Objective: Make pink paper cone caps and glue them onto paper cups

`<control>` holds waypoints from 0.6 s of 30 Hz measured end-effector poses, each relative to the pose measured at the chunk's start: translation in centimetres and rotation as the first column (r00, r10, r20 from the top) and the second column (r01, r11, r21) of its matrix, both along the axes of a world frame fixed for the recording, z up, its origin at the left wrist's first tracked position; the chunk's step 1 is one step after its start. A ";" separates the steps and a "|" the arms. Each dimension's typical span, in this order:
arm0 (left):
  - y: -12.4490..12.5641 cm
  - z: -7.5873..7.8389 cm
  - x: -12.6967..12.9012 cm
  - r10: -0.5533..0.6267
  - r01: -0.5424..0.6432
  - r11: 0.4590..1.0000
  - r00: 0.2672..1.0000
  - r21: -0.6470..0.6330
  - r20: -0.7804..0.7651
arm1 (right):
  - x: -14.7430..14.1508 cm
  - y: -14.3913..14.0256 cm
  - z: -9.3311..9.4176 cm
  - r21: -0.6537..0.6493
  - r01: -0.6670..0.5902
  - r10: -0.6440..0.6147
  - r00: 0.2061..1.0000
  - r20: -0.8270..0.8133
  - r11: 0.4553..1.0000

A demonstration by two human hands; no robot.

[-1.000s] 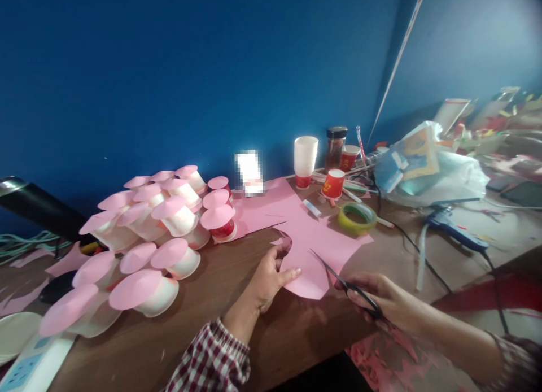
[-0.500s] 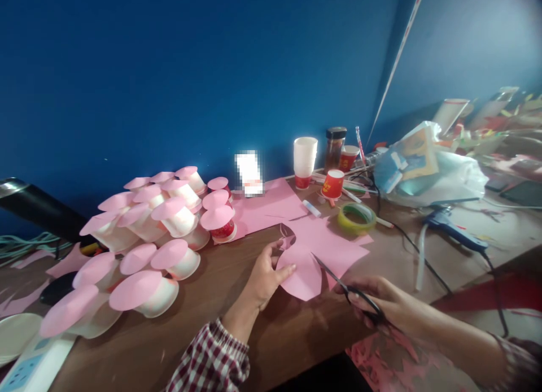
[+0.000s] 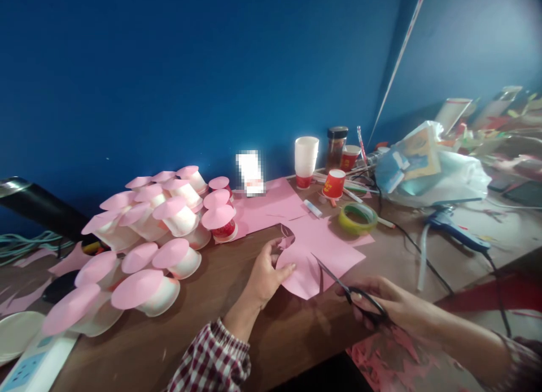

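My left hand [image 3: 265,276] pinches the near left edge of a pink paper sheet [image 3: 322,251] lying on the brown table [image 3: 262,335]. My right hand [image 3: 385,307] grips black scissors [image 3: 342,284]. Their blades point up and left into the sheet, in a cut beside a rounded flap. A curled pink strip stands up by my left thumb.
A cluster of white cups with pink paper lids [image 3: 152,239] fills the left. A green tape roll [image 3: 358,218], red cups [image 3: 333,183], a white cup stack [image 3: 305,155], a jar [image 3: 335,146] and a blue glue gun [image 3: 455,234] sit behind. Pink scraps [image 3: 389,364] lie below the table edge.
The pink sheet has turned and shifted left under my left hand. The scissors have moved further into the paper, lengthening the cut.
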State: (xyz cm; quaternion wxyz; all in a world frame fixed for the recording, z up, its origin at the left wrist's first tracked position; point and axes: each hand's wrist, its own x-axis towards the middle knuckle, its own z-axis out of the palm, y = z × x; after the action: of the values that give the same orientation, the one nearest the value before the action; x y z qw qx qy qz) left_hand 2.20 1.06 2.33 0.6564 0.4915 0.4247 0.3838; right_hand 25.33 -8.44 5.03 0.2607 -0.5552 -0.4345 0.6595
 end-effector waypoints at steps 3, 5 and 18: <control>0.0 0.1 0.0 -0.019 0.019 1.000 1.000 0.004 -0.003 | 0.1 -0.2 0.3 -0.019 0.023 -0.023 1.000 -0.002 1.000; -0.1 0.1 0.0 -0.042 0.042 0.999 0.999 -0.010 0.028 | 0.1 -0.1 0.4 -0.021 0.022 -0.022 1.000 -0.008 1.000; -0.2 -0.1 -0.2 -0.165 0.194 0.972 0.965 -0.130 0.205 | -0.4 0.7 0.9 0.011 -0.039 0.040 0.997 -0.064 0.999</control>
State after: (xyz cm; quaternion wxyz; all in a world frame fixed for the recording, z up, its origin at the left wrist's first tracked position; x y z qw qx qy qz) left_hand 1.96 0.84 2.26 0.7614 0.4381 0.3401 0.3356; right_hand 24.90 -7.77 5.96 0.2643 -0.5236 -0.4399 0.6800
